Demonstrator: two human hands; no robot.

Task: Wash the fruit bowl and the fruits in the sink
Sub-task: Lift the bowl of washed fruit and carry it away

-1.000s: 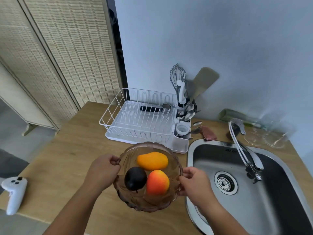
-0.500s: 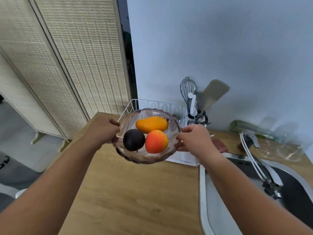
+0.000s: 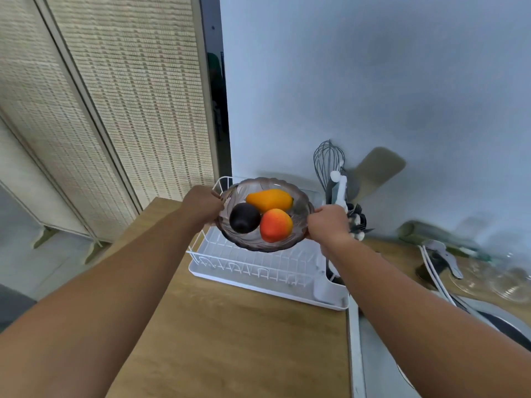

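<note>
While held above the white wire dish rack (image 3: 258, 265), the smoky scalloped glass fruit bowl (image 3: 301, 209) carries an orange mango (image 3: 268, 199), a dark plum (image 3: 244, 218) and a red-orange peach (image 3: 275, 225). The left hand (image 3: 202, 206) and right hand (image 3: 327, 225) grip opposite rims, fingers curled around the glass.

Soft, even daylight, bright throughout. The fruit bowl (image 3: 258, 247) at centre is fairly sharp. Utensils (image 3: 328, 160) cast faint grey shadows on the pale wall (image 3: 373, 81). Glassware (image 3: 511, 285) at the right edge is smeared by blur. Wide-angle distortion bends the woven screen (image 3: 129, 96) at left.
</note>
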